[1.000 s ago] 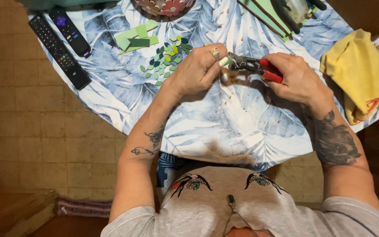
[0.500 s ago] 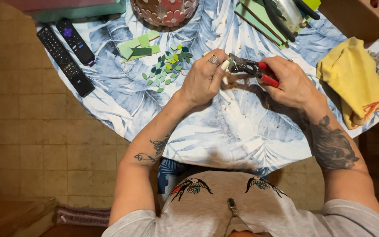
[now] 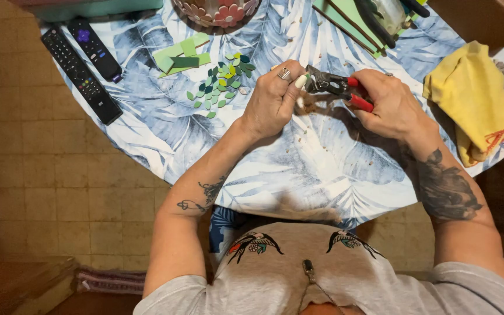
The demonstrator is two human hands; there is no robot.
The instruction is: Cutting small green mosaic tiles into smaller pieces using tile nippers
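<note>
The right hand (image 3: pixel 393 105) has its fingers closed around the red-handled metal tile nippers (image 3: pixel 338 87), whose dark head points toward the left hand (image 3: pixel 272 99). The left fingers (image 3: pixel 298 81) are curled and pinch a small pale piece of tile (image 3: pixel 302 79) right at the tool's head; whether the cutting edges already bite the piece cannot be told.

Just beyond the left fingers lies a cluster of small leaf-shaped green and teal tile pieces (image 3: pixel 220 81), with larger pale green tile sheets (image 3: pixel 185 53) beyond those. Further out from the left hand sit two black remote controls (image 3: pixel 80 73). A crumpled yellow cloth (image 3: pixel 473 102) lies just outside the right hand. All rest on a round tabletop covered in a blue leaf-print cloth (image 3: pixel 298 169), dotted with pale crumbs below the fingers.

The risk, as I judge it: the piece is tiny and the fingertips sit touching the cutting head, so a squeeze with the piece set crooked could pinch a fingertip, split the tile off-line, or send a sharp chip flying toward the face or into the sorted cluster.
</note>
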